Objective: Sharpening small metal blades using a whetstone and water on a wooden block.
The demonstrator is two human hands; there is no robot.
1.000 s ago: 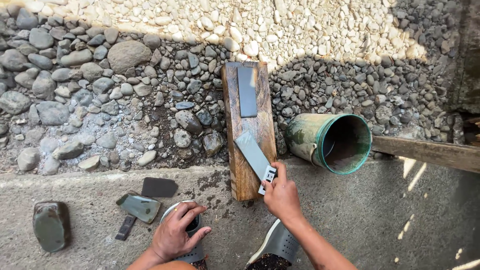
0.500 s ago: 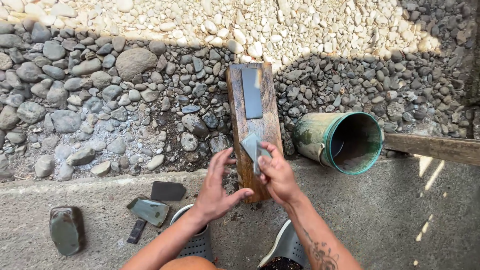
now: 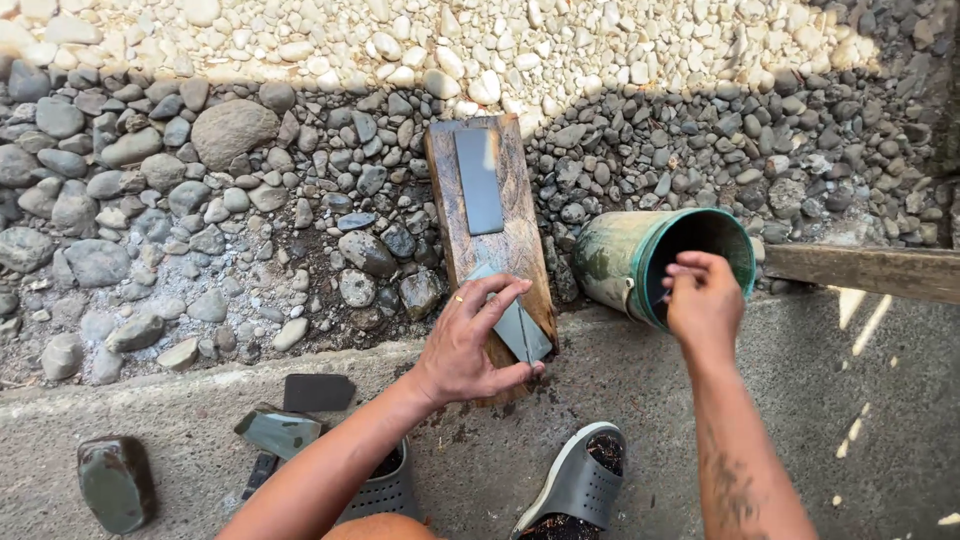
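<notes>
A brown wooden board (image 3: 515,235) lies across the edge of the concrete and the stones, with a dark flat sharpening stone (image 3: 478,180) set on its far half. My left hand (image 3: 470,340) presses a grey flat blade (image 3: 520,325) down on the board's near end. My right hand (image 3: 703,300) is at the mouth of a green bucket (image 3: 620,262) lying on its side, fingers pinched together; whether they hold anything I cannot tell.
Grey river stones (image 3: 220,200) fill the ground beyond the concrete ledge (image 3: 880,420). A dark flat stone (image 3: 317,392), a grey blade piece (image 3: 277,432) and a rounded grey stone (image 3: 115,483) lie at left. My sandalled feet (image 3: 575,485) stand below. A wooden plank (image 3: 870,270) runs off right.
My left hand came up from near my foot onto the blade. My right hand let go of the blade and moved right to the bucket's mouth.
</notes>
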